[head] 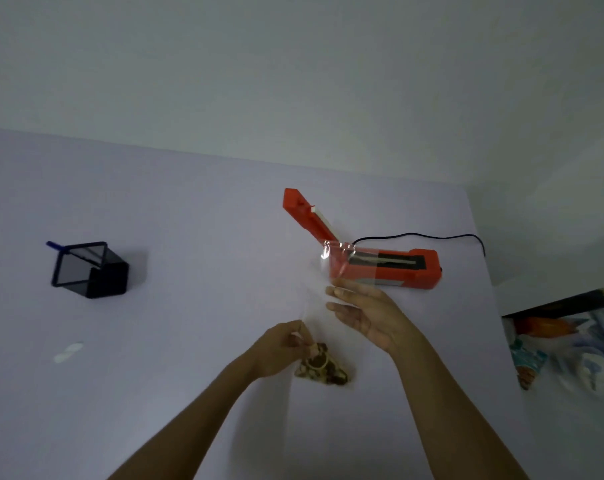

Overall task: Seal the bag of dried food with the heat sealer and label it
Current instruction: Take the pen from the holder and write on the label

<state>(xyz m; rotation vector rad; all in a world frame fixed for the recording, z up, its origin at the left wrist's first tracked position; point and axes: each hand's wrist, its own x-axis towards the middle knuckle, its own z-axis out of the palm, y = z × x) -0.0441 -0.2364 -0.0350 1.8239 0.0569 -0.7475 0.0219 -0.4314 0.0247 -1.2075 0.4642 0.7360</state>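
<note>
Both bare forearms reach up and forward from the bottom edge of the view, the left from lower left, the right from lower right, drawing closer together toward the hands. The left hand [282, 348] is curled, its fingertips [302, 336] bunched together in a pinch on the bag [323, 306], knuckles turned up and to the left. The right hand [366, 315] lies farther forward, flat and spread, its fingers [342, 292] stretched out side by side pointing left, palm facing the left hand, wrist bent slightly. The two hands sit near each other without touching.
</note>
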